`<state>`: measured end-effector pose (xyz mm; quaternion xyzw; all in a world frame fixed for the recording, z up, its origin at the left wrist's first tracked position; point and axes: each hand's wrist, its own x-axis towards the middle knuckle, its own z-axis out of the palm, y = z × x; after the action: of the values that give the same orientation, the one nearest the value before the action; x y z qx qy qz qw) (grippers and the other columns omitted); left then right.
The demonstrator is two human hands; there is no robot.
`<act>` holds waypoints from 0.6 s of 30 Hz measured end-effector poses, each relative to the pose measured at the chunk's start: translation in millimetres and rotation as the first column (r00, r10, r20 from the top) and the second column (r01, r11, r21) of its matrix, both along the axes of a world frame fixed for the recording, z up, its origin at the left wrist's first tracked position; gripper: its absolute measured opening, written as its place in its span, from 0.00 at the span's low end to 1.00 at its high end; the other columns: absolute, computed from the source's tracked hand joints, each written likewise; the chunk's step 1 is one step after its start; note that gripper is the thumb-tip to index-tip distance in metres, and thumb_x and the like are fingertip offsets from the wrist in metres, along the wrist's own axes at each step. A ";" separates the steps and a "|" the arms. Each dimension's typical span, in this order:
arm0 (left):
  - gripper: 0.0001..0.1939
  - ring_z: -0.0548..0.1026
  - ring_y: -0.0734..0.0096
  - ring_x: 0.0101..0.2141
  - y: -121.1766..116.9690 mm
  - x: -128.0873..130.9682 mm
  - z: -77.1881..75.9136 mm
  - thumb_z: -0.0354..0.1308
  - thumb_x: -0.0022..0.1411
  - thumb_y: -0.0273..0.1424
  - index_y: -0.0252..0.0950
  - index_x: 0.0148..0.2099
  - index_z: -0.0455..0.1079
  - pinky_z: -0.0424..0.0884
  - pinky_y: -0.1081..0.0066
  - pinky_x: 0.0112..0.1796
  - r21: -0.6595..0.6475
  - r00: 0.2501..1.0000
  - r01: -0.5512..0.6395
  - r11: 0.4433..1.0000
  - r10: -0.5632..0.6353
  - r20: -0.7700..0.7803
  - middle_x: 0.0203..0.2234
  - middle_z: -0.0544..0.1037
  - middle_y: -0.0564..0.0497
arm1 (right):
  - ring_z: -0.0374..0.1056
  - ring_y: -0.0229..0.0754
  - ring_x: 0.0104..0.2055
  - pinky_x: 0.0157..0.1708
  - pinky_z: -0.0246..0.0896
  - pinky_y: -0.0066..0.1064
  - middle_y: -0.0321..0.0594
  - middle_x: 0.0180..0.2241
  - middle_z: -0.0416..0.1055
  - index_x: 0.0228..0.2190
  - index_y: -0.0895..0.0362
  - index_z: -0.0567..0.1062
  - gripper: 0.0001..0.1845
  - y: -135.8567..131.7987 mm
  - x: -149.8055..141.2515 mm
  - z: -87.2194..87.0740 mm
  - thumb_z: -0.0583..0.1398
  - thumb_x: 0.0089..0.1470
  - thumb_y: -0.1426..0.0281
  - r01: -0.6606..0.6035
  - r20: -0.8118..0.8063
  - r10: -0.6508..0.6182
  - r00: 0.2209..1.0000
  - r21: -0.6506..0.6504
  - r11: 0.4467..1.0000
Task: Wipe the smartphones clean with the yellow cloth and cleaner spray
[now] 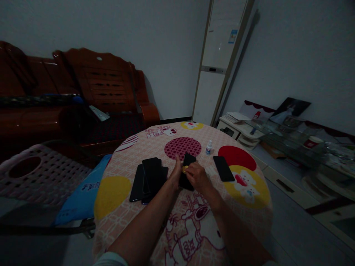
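A round table under a pink cartoon-print cloth (172,221) fills the middle of the view. My left hand (175,173) grips the left edge of a black phone (188,160) and holds it up off the cloth. My right hand (196,175) is closed on a small yellow thing (184,169) and presses it against the phone's face. Several more black phones (149,178) lie stacked just left of my hands. One single black phone (223,168) lies flat to the right.
A small white bottle (209,147) stands behind the hands. A wooden sofa (83,92) is at the back left, a white plastic stool (36,173) and a blue bag (83,192) at the left. A tall white air conditioner (219,62) and a cluttered glass low table (291,136) stand right.
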<state>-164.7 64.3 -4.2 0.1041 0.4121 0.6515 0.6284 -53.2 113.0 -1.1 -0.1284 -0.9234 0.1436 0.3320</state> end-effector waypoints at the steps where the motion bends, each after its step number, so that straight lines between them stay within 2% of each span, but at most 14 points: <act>1: 0.37 0.76 0.64 0.25 -0.5 -4.5 0.9 0.41 0.54 0.64 0.34 0.29 0.69 0.66 0.73 0.21 0.007 1.000 -0.027 1.000 0.027 -0.007 0.19 0.74 0.47 | 0.62 0.42 0.35 0.36 0.58 0.32 0.40 0.29 0.67 0.27 0.57 0.75 0.08 -2.7 -1.4 -0.5 0.57 0.53 0.79 -0.058 0.027 0.058 0.998 -0.005 0.998; 3: 0.38 0.76 0.64 0.25 -1.8 -11.9 2.5 0.39 0.55 0.64 0.33 0.30 0.70 0.66 0.74 0.21 0.012 0.997 -0.072 0.997 0.072 -0.009 0.19 0.74 0.47 | 0.62 0.42 0.35 0.37 0.58 0.32 0.39 0.29 0.67 0.27 0.57 0.75 0.08 -6.6 -5.1 -2.1 0.58 0.53 0.78 -0.115 0.058 0.115 0.992 -0.004 0.993; 4: 0.39 0.76 0.64 0.25 -2.2 -13.7 2.8 0.38 0.55 0.64 0.33 0.30 0.70 0.66 0.73 0.21 0.014 0.997 -0.081 0.997 0.082 -0.006 0.19 0.74 0.47 | 0.61 0.42 0.35 0.37 0.58 0.33 0.39 0.29 0.67 0.27 0.57 0.75 0.08 -7.0 -6.7 -3.0 0.58 0.53 0.78 -0.102 0.056 0.101 0.993 0.003 0.995; 9: 0.38 0.77 0.64 0.27 0.3 -5.7 0.8 0.41 0.55 0.63 0.33 0.35 0.73 0.70 0.72 0.26 0.031 1.000 -0.002 1.000 0.002 0.016 0.23 0.76 0.46 | 0.61 0.44 0.36 0.38 0.57 0.34 0.42 0.29 0.67 0.26 0.57 0.74 0.10 4.1 -4.0 -3.6 0.57 0.53 0.80 0.162 -0.030 -0.162 0.986 0.022 0.986; 11: 0.38 0.77 0.64 0.27 1.7 -3.3 0.7 0.41 0.56 0.62 0.32 0.37 0.73 0.71 0.71 0.26 0.024 0.999 0.016 1.000 -0.017 0.035 0.25 0.77 0.45 | 0.62 0.44 0.37 0.38 0.58 0.33 0.41 0.29 0.68 0.26 0.57 0.74 0.10 7.9 0.8 -1.7 0.57 0.53 0.80 0.197 -0.038 -0.196 0.980 0.011 0.980; 16: 0.38 0.76 0.66 0.23 0.6 -16.2 2.5 0.39 0.57 0.61 0.31 0.38 0.73 0.70 0.71 0.24 -0.004 0.993 -0.121 0.993 0.121 0.012 0.23 0.77 0.45 | 0.64 0.41 0.34 0.34 0.58 0.31 0.39 0.28 0.69 0.26 0.56 0.76 0.09 6.6 5.2 -0.1 0.58 0.52 0.79 0.012 0.078 -0.012 0.997 0.006 1.000; 18: 0.39 0.76 0.66 0.22 -0.3 -20.8 1.7 0.39 0.57 0.62 0.32 0.40 0.73 0.71 0.71 0.24 -0.005 0.992 -0.126 0.992 0.126 0.012 0.23 0.77 0.46 | 0.63 0.42 0.34 0.35 0.58 0.31 0.40 0.28 0.69 0.26 0.57 0.76 0.09 7.0 3.7 -1.6 0.58 0.51 0.80 0.028 0.078 -0.031 0.996 0.031 0.999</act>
<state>-185.5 63.9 -2.6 0.0726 0.4151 0.6896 0.5890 -49.5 119.9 -2.7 -0.1425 -0.9359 0.1197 0.2993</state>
